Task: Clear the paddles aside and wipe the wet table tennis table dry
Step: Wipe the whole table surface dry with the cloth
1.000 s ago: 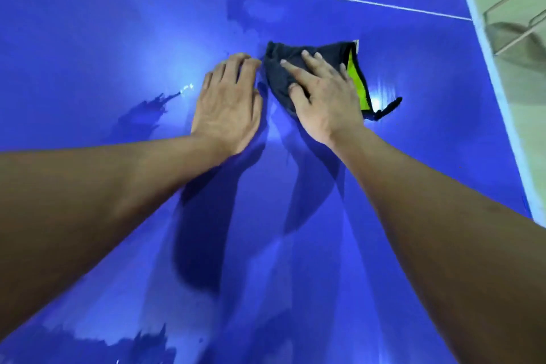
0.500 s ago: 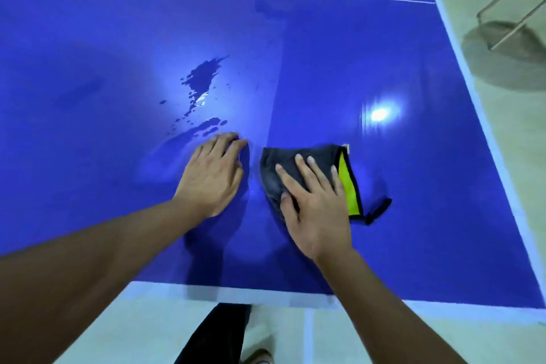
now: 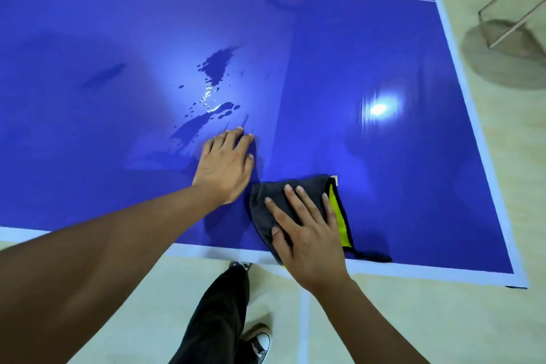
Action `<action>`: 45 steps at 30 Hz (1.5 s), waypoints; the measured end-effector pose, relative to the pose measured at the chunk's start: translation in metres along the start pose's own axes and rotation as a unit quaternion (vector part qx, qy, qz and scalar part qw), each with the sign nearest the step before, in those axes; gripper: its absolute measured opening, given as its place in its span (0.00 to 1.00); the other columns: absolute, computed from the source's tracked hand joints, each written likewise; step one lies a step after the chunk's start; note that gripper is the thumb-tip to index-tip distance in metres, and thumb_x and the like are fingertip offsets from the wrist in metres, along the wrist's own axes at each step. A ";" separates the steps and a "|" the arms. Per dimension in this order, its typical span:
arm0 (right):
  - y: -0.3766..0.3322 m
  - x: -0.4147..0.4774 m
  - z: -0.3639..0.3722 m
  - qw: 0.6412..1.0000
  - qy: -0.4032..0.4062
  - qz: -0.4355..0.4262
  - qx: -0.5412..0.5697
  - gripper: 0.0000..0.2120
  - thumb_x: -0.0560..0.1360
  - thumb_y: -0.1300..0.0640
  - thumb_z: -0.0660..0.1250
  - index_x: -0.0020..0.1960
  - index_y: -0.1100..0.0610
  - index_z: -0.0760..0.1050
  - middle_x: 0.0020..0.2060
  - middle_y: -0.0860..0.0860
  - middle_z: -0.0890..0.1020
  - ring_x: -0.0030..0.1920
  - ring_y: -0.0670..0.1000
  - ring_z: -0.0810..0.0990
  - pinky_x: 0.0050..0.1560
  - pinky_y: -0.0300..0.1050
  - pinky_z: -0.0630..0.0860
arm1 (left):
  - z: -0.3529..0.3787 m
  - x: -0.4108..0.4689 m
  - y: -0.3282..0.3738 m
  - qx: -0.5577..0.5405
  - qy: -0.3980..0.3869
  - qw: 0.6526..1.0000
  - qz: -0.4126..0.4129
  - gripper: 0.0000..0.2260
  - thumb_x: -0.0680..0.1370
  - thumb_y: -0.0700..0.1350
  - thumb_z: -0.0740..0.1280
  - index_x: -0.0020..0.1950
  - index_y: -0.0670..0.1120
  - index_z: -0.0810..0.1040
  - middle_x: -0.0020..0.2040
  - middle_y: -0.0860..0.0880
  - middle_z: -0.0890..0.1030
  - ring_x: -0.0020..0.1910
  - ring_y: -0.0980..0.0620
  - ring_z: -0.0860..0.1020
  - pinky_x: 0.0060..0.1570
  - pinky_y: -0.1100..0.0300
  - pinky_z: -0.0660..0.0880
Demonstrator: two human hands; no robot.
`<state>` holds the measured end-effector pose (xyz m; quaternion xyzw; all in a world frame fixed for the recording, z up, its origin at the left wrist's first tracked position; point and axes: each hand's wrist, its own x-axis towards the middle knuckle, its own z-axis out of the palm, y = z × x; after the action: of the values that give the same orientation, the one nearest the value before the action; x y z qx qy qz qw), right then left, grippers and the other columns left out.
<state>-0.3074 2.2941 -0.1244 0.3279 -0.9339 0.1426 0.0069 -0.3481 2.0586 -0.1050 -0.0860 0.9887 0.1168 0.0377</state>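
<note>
The blue table tennis table [image 3: 384,156] fills the upper view. A dark grey cloth with a yellow inner face [image 3: 307,198] lies at the table's near edge. My right hand [image 3: 304,233] presses flat on the cloth, fingers spread, palm partly past the edge. My left hand [image 3: 226,165] rests flat on the bare table just left of the cloth. Beyond its fingertips a water puddle with droplets [image 3: 212,91] glistens. No paddles are in view.
The white near edge line [image 3: 428,270] and right edge line [image 3: 461,68] bound the table. A metal chair leg frame [image 3: 508,18] stands on the floor to the right. My dark trouser leg and sneaker [image 3: 236,328] are below the table edge.
My right hand has dragged the cloth toward me from mid-table to the near edge. My left hand slid back with it, and the puddle now lies beyond it.
</note>
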 end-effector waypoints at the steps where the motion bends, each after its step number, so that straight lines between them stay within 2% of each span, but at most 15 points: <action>1: 0.002 0.007 0.000 1.000 0.008 -0.005 -0.002 0.24 0.81 0.45 0.59 0.76 0.41 0.68 0.78 0.49 0.66 0.80 0.50 0.60 0.76 0.65 0.58 | -0.001 0.002 -0.005 0.004 0.012 1.000 0.014 0.25 0.80 0.53 0.48 0.71 0.47 0.73 0.70 0.45 0.73 0.67 0.41 0.72 0.65 0.45 0.65; 4: 0.005 0.042 0.004 0.999 0.033 0.008 0.006 0.24 0.80 0.46 0.61 0.75 0.41 0.70 0.78 0.49 0.67 0.79 0.50 0.61 0.75 0.66 0.59 | -0.005 0.018 -0.019 0.001 0.048 0.998 0.040 0.21 0.81 0.52 0.49 0.64 0.49 0.76 0.60 0.48 0.75 0.52 0.41 0.74 0.54 0.47 0.68; 8: 0.015 0.097 0.011 0.999 0.045 0.018 0.006 0.23 0.80 0.46 0.60 0.75 0.41 0.70 0.78 0.48 0.67 0.80 0.49 0.60 0.76 0.65 0.57 | -0.011 0.055 -0.038 -0.018 0.074 0.996 0.042 0.18 0.81 0.50 0.50 0.62 0.46 0.75 0.58 0.45 0.75 0.49 0.40 0.73 0.54 0.45 0.70; 13: 0.034 0.184 0.022 0.997 0.059 0.043 0.000 0.23 0.80 0.45 0.59 0.74 0.40 0.70 0.77 0.48 0.68 0.79 0.49 0.61 0.78 0.62 0.54 | -0.023 0.129 -0.083 -0.016 0.118 0.993 0.010 0.18 0.81 0.48 0.53 0.66 0.44 0.74 0.63 0.42 0.75 0.58 0.37 0.74 0.58 0.42 0.70; 19: 0.069 0.304 0.030 0.996 0.059 0.069 -0.019 0.23 0.80 0.43 0.56 0.75 0.40 0.69 0.77 0.49 0.68 0.79 0.49 0.61 0.78 0.61 0.54 | -0.042 0.234 -0.141 -0.002 0.092 0.996 0.009 0.23 0.81 0.50 0.51 0.73 0.44 0.69 0.74 0.39 0.70 0.70 0.34 0.70 0.68 0.38 0.67; 24: 0.111 0.429 0.030 0.994 0.047 0.100 -0.024 0.24 0.79 0.42 0.55 0.74 0.37 0.69 0.78 0.47 0.66 0.79 0.49 0.60 0.79 0.60 0.51 | -0.053 0.316 -0.172 0.011 0.065 0.998 0.019 0.24 0.81 0.53 0.51 0.76 0.48 0.66 0.77 0.40 0.67 0.73 0.35 0.67 0.71 0.37 0.64; 27: 0.132 0.504 0.031 0.990 0.033 0.131 -0.032 0.24 0.79 0.41 0.54 0.75 0.36 0.67 0.79 0.46 0.64 0.80 0.48 0.58 0.80 0.59 0.50 | -0.045 0.331 -0.177 0.015 0.069 0.997 0.014 0.24 0.81 0.53 0.52 0.77 0.50 0.65 0.78 0.43 0.65 0.76 0.37 0.63 0.74 0.38 0.59; 30: 0.150 0.563 0.031 0.989 0.032 0.144 -0.021 0.25 0.79 0.41 0.53 0.75 0.36 0.67 0.79 0.46 0.65 0.80 0.48 0.58 0.80 0.58 0.49 | -0.045 0.330 -0.179 0.003 0.083 0.996 0.010 0.23 0.82 0.51 0.53 0.77 0.50 0.66 0.78 0.43 0.66 0.77 0.38 0.63 0.75 0.39 0.58; 38: 0.166 0.637 0.028 0.985 0.032 0.164 -0.034 0.26 0.80 0.43 0.49 0.77 0.38 0.64 0.79 0.47 0.63 0.80 0.50 0.57 0.80 0.59 0.49 | -0.042 0.328 -0.183 -0.003 0.095 0.995 0.016 0.23 0.83 0.50 0.54 0.78 0.51 0.66 0.79 0.45 0.65 0.78 0.41 0.62 0.78 0.44 0.54; 45: 0.146 0.623 0.029 0.988 0.022 0.149 -0.028 0.25 0.80 0.46 0.51 0.77 0.40 0.65 0.80 0.49 0.63 0.80 0.51 0.57 0.80 0.59 0.50 | -0.040 0.328 -0.184 0.005 0.102 0.995 0.014 0.23 0.82 0.50 0.52 0.77 0.52 0.66 0.79 0.46 0.65 0.78 0.41 0.61 0.77 0.45 0.54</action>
<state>-0.8843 2.0149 -0.1239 0.1817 -0.9755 0.1230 0.0153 -0.6395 1.8197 -0.1382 -0.0830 0.9891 0.1026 -0.0648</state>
